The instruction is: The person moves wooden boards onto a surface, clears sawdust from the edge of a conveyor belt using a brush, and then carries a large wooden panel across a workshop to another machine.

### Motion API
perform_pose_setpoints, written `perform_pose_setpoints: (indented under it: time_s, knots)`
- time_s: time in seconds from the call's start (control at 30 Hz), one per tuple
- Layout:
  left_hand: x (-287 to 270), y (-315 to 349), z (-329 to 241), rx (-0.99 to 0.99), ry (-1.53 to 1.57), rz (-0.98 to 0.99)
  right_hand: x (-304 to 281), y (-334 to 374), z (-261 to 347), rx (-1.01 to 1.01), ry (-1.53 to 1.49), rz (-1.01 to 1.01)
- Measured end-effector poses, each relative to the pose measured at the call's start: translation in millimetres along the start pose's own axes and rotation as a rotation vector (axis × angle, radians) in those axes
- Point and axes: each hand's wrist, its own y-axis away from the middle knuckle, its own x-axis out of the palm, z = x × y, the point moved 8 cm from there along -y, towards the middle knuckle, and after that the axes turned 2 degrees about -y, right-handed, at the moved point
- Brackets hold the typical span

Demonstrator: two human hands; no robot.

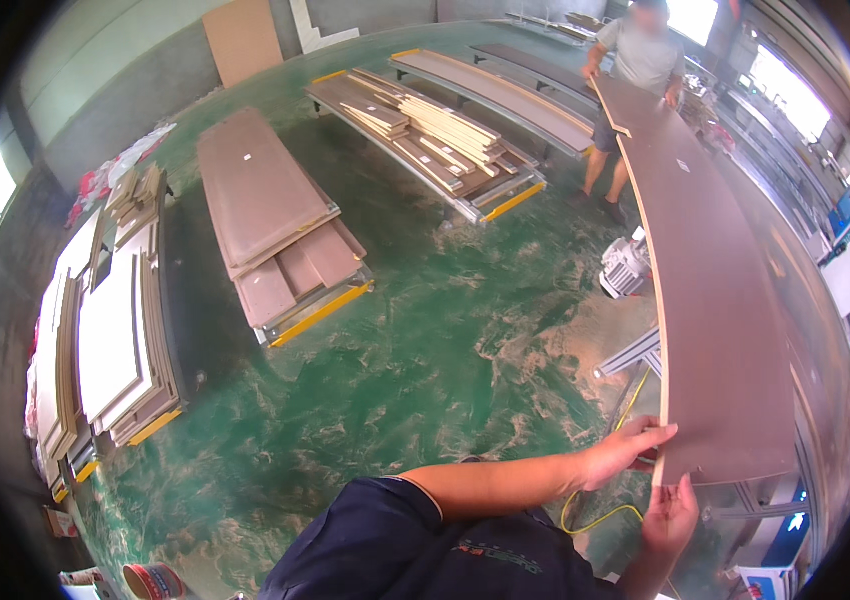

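Observation:
A long brown panel (710,270) with a pale edge stretches from me to the far right. My left hand (630,452) grips its left edge close to the near corner, thumb on top and fingers partly hidden beneath. At the near end my right hand (672,515) is closed on the panel's short edge, its thumb pointing up at the rim and some fingers out of sight below. Another person (640,60) in a light shirt stands at the panel's far end with both hands on it.
A motor (627,265) and a metal frame leg (630,352) stand left of the panel. A yellow cable (605,508) lies near my hands. Low conveyors carry brown boards (260,190), wooden strips (445,125) and white panels (115,350). A bucket (153,580) is at lower left.

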Motion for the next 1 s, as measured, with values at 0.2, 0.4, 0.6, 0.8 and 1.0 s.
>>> perform_pose_setpoints:
  time_s: [0.2, 0.4, 0.6, 0.8, 1.0]
  knots:
    - [-68.0, 48.5, -35.6, 0.110, -0.113, -0.335, 76.1, 34.2, -78.5, 0.071, -0.028, 0.139]
    - [-139.6, 122.6, -92.0, 0.189, -0.073, -0.495, 133.2, 54.1, -170.1, 0.235, -0.071, 0.318]
    - [-216.1, 200.3, -166.8, 0.223, -0.056, -0.466, 147.8, 56.2, -203.0, 0.047, -0.333, 0.170]
    - [-305.4, 288.7, -261.8, 0.161, -0.057, -0.475, 120.3, 66.4, -199.0, -0.281, -0.521, -0.172]
    - [-392.1, 352.6, -338.8, 0.093, -0.129, -0.477, 117.6, 49.6, -226.6, -0.073, 0.049, -0.072]
